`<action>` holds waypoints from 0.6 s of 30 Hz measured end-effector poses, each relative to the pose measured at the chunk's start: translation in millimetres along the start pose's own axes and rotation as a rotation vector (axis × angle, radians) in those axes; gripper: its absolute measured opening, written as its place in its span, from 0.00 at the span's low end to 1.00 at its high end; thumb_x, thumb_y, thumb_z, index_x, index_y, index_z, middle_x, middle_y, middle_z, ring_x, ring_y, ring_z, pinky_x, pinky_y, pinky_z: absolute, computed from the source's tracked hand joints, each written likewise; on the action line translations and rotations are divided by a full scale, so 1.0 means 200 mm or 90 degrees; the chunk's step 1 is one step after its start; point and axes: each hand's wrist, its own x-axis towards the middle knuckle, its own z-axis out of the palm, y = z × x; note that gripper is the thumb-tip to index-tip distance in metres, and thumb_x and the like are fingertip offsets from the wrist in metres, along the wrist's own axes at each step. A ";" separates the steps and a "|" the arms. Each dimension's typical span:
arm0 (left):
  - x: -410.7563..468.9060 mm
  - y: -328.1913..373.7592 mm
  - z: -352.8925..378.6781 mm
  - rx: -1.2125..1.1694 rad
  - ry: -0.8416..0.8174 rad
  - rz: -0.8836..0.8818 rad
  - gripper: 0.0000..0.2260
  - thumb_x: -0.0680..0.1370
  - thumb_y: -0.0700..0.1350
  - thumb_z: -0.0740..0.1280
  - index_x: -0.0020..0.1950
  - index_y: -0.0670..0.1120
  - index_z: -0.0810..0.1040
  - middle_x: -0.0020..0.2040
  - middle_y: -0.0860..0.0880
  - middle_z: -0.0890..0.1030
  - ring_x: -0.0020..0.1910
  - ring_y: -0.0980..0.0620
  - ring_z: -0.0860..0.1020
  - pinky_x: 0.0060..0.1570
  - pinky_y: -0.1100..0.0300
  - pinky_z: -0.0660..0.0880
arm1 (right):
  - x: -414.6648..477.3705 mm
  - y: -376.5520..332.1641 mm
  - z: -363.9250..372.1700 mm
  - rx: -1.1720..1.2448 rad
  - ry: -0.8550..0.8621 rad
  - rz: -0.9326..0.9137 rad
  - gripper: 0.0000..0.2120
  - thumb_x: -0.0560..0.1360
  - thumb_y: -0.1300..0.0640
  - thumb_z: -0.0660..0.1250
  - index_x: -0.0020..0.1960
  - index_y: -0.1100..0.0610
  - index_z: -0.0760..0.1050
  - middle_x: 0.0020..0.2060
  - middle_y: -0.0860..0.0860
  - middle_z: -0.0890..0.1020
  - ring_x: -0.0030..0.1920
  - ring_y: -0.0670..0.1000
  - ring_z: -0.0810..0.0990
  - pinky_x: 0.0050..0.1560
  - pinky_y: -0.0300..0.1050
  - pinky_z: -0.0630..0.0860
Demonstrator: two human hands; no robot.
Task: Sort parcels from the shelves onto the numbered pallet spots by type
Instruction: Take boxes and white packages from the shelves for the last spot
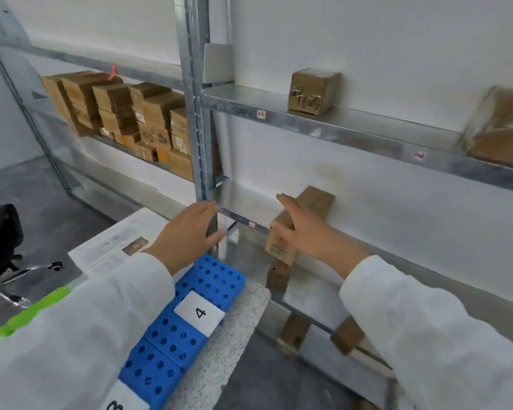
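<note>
Right grip (pixel 305 232) before parcel (pixel 319 199), contact unclear

A white wall (pixel 367 39) fills the back, plain and evenly lit, with no hard shadows. Galvanised steel shelves (pixel 338 125) stand against it on perforated uprights (pixel 193 113), and their bright metal picks up dull reflections. A second white wall (pixel 0 128) meets the rack at the left. The floor (pixel 57 220) is dark grey and smooth. A black chair (pixel 0 238) with a chrome base stands at the left edge. A speckled pale slab (pixel 243 324) lies low by the shelves.
</note>
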 end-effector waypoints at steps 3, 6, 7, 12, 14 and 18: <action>-0.06 0.28 0.03 -0.003 -0.017 0.070 0.25 0.80 0.55 0.61 0.74 0.45 0.65 0.74 0.48 0.67 0.73 0.51 0.64 0.71 0.58 0.60 | -0.33 0.12 -0.10 0.004 0.032 0.070 0.33 0.79 0.43 0.59 0.78 0.51 0.51 0.77 0.49 0.57 0.74 0.52 0.61 0.68 0.42 0.61; -0.19 0.57 0.05 -0.031 -0.033 0.117 0.25 0.80 0.55 0.61 0.74 0.46 0.65 0.74 0.48 0.66 0.73 0.50 0.64 0.73 0.55 0.61 | -0.70 0.21 -0.17 -0.021 0.079 0.107 0.32 0.80 0.45 0.59 0.78 0.52 0.51 0.78 0.47 0.53 0.76 0.49 0.55 0.71 0.42 0.55; -0.24 0.67 0.06 -0.037 -0.037 0.138 0.24 0.80 0.55 0.61 0.73 0.46 0.66 0.74 0.48 0.67 0.73 0.50 0.64 0.72 0.55 0.61 | -0.84 0.24 -0.19 -0.025 0.088 0.120 0.31 0.80 0.45 0.58 0.78 0.52 0.51 0.78 0.47 0.53 0.77 0.48 0.54 0.72 0.41 0.54; -0.50 1.14 0.13 -0.030 -0.074 0.241 0.24 0.81 0.55 0.60 0.74 0.47 0.64 0.75 0.49 0.65 0.74 0.51 0.61 0.74 0.55 0.58 | -1.51 0.35 -0.29 -0.017 0.128 0.197 0.30 0.80 0.44 0.58 0.78 0.49 0.52 0.78 0.44 0.53 0.77 0.48 0.54 0.75 0.47 0.57; -0.59 1.33 0.16 -0.037 -0.092 0.284 0.24 0.81 0.55 0.59 0.75 0.47 0.63 0.75 0.48 0.64 0.75 0.50 0.61 0.75 0.55 0.57 | -1.77 0.39 -0.31 -0.018 0.150 0.254 0.30 0.80 0.43 0.57 0.78 0.49 0.51 0.78 0.45 0.53 0.76 0.49 0.55 0.75 0.47 0.57; -0.79 1.68 0.22 -0.058 -0.133 0.347 0.25 0.81 0.57 0.57 0.76 0.48 0.61 0.76 0.50 0.62 0.75 0.51 0.61 0.74 0.54 0.59 | -2.24 0.47 -0.32 -0.038 0.162 0.361 0.31 0.80 0.43 0.57 0.79 0.49 0.49 0.78 0.47 0.53 0.77 0.50 0.54 0.74 0.47 0.56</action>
